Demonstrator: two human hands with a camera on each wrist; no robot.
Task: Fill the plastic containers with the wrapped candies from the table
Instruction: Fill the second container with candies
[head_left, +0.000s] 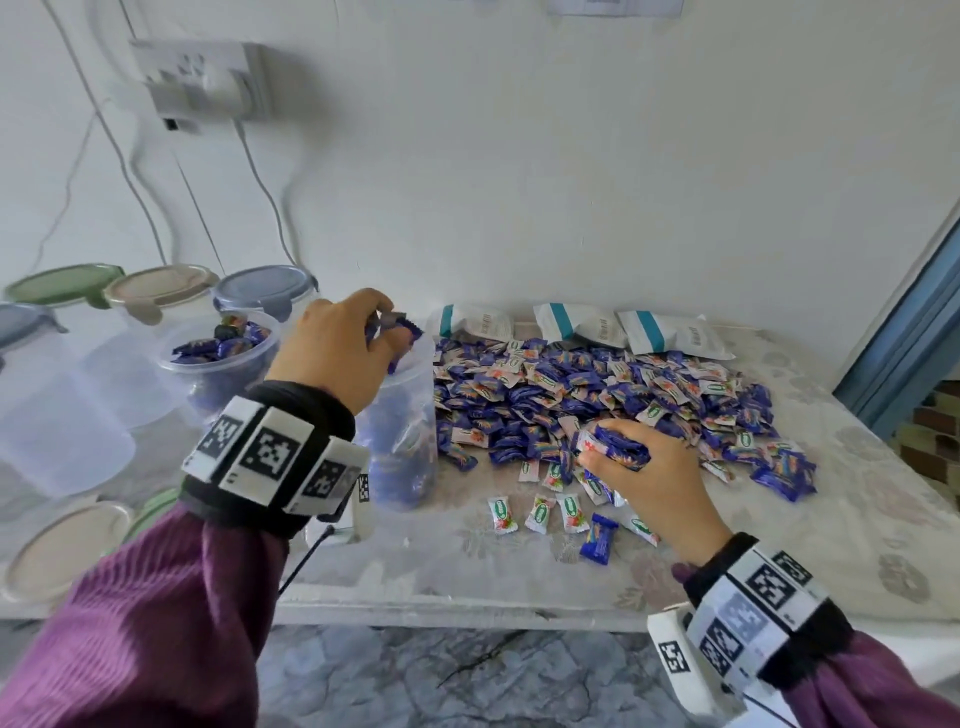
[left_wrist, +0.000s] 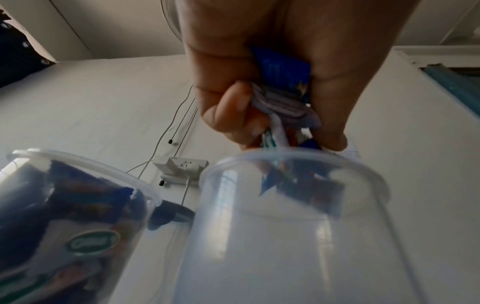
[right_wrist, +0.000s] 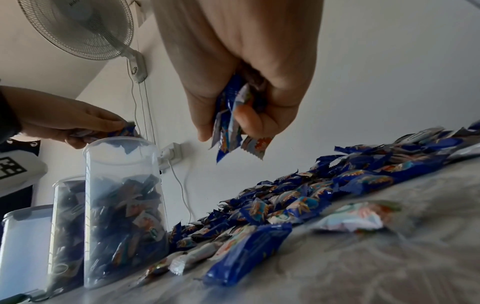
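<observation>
- The left hand (head_left: 335, 348) sits left of centre in the head view, right over the mouth of a tall clear container (head_left: 402, 415), fingers clenched around a small bunch of blue wrapped candies (head_left: 392, 330).
- From the left wrist view the wrappers poke out below the fingertips (left_wrist: 228, 107) and dip just inside the container's rim (left_wrist: 293, 158); how many candies are in that bunch I cannot count.
- The tall container is partly filled, yet the wrist and its tagged band (head_left: 270, 452) cover much of its wall in the head view.
- The right hand (head_left: 644, 467), lower right of centre, is clenched on a fistful of candies (head_left: 613, 441), lifted just above the table (head_left: 519, 571) in the right wrist view; the count is hidden in the palm.
- The big candy pile (head_left: 597, 395) spreads across the middle of the table, with a few loose white and blue pieces (head_left: 540, 512) near the front edge.
- A second open container (head_left: 218, 358), upper left of centre, is filled to near its rim.
- Behind it stand 3 lidded containers (head_left: 161, 291), blurred; more tubs at the far left are cut off by the frame.
- 3 white packets (head_left: 670, 332) lie at the back against the wall, print unreadable.
- A wall socket (head_left: 202, 78) and its cables are smeared in the upper left.
</observation>
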